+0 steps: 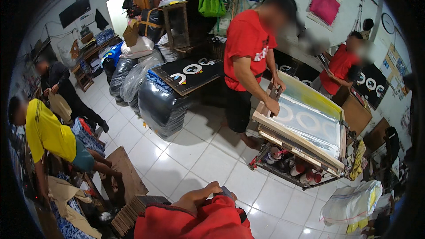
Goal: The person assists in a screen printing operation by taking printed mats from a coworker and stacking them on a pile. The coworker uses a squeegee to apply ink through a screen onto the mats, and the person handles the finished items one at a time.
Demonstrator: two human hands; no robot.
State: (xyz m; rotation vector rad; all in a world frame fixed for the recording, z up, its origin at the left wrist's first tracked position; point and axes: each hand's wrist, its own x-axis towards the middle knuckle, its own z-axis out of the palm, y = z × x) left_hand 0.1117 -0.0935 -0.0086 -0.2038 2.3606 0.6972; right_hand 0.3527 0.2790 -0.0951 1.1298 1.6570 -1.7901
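My left hand [214,188] is held close in front of my red shirt [190,222], with its fingers curled. Against it is a small crumpled grey cloth [226,192], and the fingers look closed on it. Just right of the cloth a sliver of skin shows that may belong to my right hand; its fingers are hidden. Ahead to the right, a person in a red shirt [248,40] bends over a wooden-framed printing screen [283,135]. Both of that person's hands grip a squeegee [275,99] at the screen's left end.
Under the screen stands a metal-framed cart [305,186] with several jars. A black printed panel [188,75] lies near bulging plastic-wrapped bundles [161,106]. Stacked cardboard [128,217] is by my left side, a white sack [352,201] to the right. Other people work left and far right.
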